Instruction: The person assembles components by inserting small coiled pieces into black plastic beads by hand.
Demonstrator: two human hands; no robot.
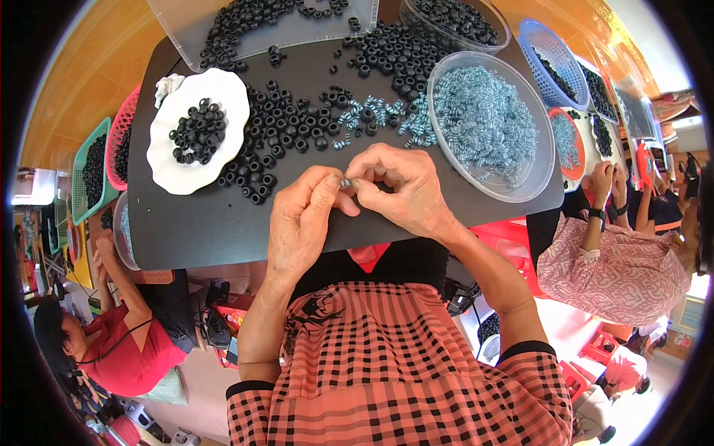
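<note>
Checked shirt (364, 357) foremost; small greyish piece (344, 183) pinched between left hand (301, 215) and right hand (405, 189), apparently mid-fitting; next, probably, careful alignment.

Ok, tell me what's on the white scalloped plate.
Black beads lie heaped on the white scalloped plate; the plate's surface beneath the heap is covered.

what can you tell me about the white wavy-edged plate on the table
The white plate has a scalloped rim and a smooth, slightly glossy surface, perhaps plastic or ceramic. It lies flat, right way up, on the left part of the dark table, with a small heap of rounded black pieces around its middle. More black pieces crowd close along its right side. Neither the left hand nor the right hand touches it.
</note>
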